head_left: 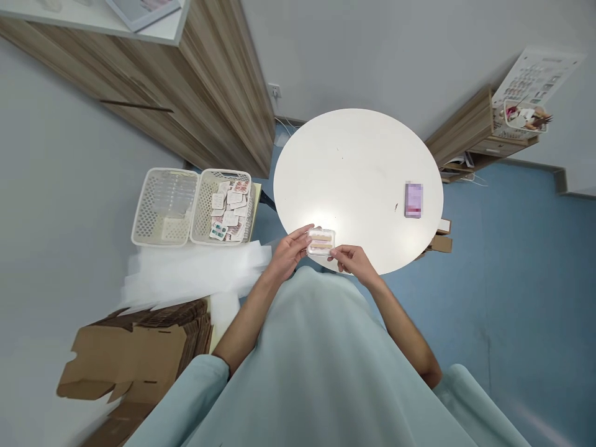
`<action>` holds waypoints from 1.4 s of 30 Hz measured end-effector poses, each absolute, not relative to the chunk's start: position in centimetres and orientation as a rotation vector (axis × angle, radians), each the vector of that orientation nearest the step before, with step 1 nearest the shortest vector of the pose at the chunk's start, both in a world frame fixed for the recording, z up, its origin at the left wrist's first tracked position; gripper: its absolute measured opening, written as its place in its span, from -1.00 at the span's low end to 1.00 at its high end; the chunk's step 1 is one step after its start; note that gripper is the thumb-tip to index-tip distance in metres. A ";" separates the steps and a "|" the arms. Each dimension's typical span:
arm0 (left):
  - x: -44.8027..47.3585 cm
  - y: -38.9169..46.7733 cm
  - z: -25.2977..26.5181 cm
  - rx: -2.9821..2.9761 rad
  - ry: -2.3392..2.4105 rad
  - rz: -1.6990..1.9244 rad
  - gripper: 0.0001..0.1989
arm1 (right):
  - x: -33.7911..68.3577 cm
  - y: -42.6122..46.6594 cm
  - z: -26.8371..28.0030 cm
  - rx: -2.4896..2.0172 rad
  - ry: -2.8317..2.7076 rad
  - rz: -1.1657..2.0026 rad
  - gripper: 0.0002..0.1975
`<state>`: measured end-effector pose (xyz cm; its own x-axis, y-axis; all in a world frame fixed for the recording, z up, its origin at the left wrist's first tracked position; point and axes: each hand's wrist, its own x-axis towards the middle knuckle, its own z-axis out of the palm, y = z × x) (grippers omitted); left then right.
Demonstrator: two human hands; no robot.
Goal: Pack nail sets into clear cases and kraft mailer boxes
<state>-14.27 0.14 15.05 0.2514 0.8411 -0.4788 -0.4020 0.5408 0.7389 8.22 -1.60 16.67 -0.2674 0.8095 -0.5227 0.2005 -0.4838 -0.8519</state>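
Between my two hands is a small clear plastic case (321, 237) with tan strips inside, held over the near edge of the round white table (358, 161). My left hand (291, 251) grips the case along its left side, fingers closed on it. At the lower right corner, my right hand (351, 261) pinches the case between thumb and fingers. What exactly the tan strips are is too small to tell. A purple, blurred-out pack or stack (413, 200) lies on the right part of the table, apart from both hands.
Left of the table stand a white basket (251, 205) of small printed packets and another basket (139, 211) with clear plastic cases. White sheets (190, 270) and flattened cardboard boxes (125, 357) lie nearer. A wooden cabinet (218, 81) rises behind; a shelf unit (465, 124) stands right.
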 end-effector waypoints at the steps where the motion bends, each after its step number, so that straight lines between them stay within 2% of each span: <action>1: -14.4 0.1 14.9 0.554 0.998 0.905 -0.41 | 8.0 -1.6 16.5 -1.511 -1.212 1.826 -0.46; 7: -15.7 -0.4 12.8 0.790 1.307 0.780 -0.28 | 6.7 -1.4 14.1 -1.530 -1.139 1.762 -0.47; 18: -18.5 0.4 6.3 0.817 1.488 0.823 -0.46 | 3.2 1.4 6.6 -1.588 -1.325 1.769 -0.49; 22: -19.4 1.3 3.4 0.861 1.601 0.776 -0.60 | 1.7 3.0 4.1 -1.658 -1.328 1.823 -0.65; 26: -19.7 2.1 1.4 0.958 1.691 0.571 -0.64 | 0.3 4.2 2.0 -1.838 -1.346 1.795 -0.75; 31: -19.6 2.9 0.2 1.097 1.758 0.367 -0.62 | -0.4 4.5 0.3 -1.983 -1.396 1.708 -0.71; 42: -19.9 2.4 0.8 1.266 1.832 0.425 -0.67 | -0.8 4.6 2.0 -2.108 -1.663 1.528 -0.58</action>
